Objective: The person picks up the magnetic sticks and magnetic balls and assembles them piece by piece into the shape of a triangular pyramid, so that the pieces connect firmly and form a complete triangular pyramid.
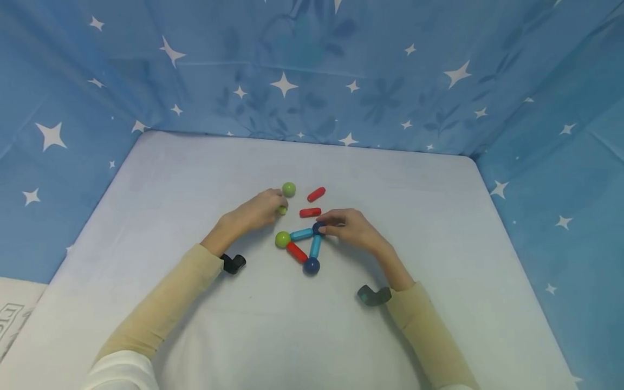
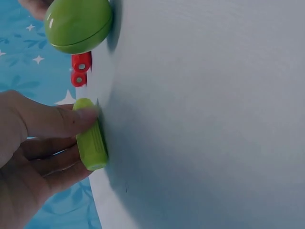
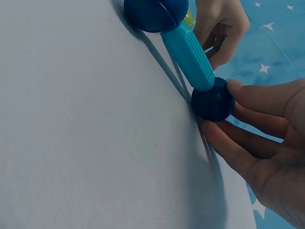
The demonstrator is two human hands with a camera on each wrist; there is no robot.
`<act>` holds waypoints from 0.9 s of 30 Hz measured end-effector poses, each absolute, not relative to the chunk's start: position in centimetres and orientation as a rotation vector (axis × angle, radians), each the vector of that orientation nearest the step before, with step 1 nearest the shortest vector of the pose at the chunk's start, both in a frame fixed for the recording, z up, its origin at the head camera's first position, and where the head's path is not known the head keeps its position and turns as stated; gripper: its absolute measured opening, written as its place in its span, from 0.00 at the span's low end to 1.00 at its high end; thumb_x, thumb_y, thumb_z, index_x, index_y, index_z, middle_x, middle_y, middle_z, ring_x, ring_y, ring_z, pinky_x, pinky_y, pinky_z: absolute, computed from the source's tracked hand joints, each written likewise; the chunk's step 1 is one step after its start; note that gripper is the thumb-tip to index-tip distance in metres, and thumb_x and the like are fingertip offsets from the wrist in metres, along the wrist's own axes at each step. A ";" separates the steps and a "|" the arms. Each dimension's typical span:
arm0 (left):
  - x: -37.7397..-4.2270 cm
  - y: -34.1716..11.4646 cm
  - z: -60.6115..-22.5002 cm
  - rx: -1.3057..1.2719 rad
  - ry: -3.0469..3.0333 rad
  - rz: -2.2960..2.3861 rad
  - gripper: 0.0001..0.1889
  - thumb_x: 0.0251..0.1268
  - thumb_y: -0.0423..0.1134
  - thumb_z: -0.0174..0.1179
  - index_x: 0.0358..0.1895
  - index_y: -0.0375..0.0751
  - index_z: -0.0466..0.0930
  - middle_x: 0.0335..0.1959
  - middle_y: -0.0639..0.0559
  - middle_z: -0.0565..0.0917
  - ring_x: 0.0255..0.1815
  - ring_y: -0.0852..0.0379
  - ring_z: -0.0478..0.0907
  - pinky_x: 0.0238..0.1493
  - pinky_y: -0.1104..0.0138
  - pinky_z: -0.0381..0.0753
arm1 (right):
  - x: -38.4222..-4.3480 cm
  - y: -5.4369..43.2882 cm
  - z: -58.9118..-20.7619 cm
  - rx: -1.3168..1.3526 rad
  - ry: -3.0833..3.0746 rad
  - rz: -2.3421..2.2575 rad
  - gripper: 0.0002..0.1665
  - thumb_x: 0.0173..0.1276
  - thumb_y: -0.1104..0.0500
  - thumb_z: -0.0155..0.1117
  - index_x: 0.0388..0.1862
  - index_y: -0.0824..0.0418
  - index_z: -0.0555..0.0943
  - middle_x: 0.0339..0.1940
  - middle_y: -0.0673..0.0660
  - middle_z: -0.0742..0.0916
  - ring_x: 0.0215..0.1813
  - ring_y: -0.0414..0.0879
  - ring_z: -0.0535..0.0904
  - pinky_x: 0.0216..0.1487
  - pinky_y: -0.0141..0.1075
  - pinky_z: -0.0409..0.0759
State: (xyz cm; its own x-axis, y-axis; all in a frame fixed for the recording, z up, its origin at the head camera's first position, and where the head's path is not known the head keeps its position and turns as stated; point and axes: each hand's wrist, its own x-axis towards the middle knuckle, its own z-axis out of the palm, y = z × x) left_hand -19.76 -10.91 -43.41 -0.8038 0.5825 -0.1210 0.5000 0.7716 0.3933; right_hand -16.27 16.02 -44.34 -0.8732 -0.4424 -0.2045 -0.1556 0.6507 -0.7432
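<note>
Between thumb and fingers, my left hand (image 1: 263,208) pinches a short lime-green rod (image 2: 91,138) just over the white table. My right hand (image 1: 353,228) grips a dark blue ball (image 3: 213,99), one corner of a triangle lying on the table. Two light blue rods (image 1: 301,234) run from this ball, one to a green ball (image 1: 283,239) and one to a second dark blue ball (image 1: 311,266). A red rod (image 1: 297,252) forms the third side, between the green ball and the second blue ball.
Beyond the hands lie a loose green ball (image 1: 289,189) and two loose red rods, one slanted (image 1: 316,194) and one nearly level (image 1: 310,212). The white table (image 1: 302,330) is bordered at the back and sides by a blue star-patterned curtain (image 1: 312,70).
</note>
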 end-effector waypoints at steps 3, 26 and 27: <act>-19.7 -11.1 -43.3 0.854 2.711 0.550 0.17 0.65 0.24 0.65 0.56 0.32 0.85 0.51 0.41 0.84 0.53 0.47 0.81 0.59 0.58 0.83 | -16.2 16.1 -44.3 -0.472 2.505 -1.072 0.21 0.73 0.52 0.68 0.63 0.55 0.84 0.57 0.54 0.89 0.64 0.53 0.81 0.67 0.53 0.79; -17.0 -11.2 -41.5 0.850 2.528 1.080 0.14 0.67 0.32 0.68 0.55 0.40 0.86 0.48 0.50 0.89 0.51 0.52 0.84 0.57 0.56 0.84 | -16.5 16.1 -44.6 -0.462 2.496 -1.098 0.21 0.72 0.52 0.69 0.61 0.55 0.85 0.56 0.54 0.89 0.63 0.53 0.81 0.66 0.53 0.79; -16.8 -11.2 -41.5 0.840 2.515 1.094 0.14 0.68 0.32 0.68 0.55 0.40 0.86 0.48 0.50 0.89 0.51 0.52 0.84 0.58 0.55 0.83 | -16.5 16.1 -44.6 -0.463 2.496 -1.100 0.21 0.73 0.52 0.68 0.61 0.55 0.85 0.56 0.55 0.89 0.63 0.54 0.81 0.67 0.53 0.79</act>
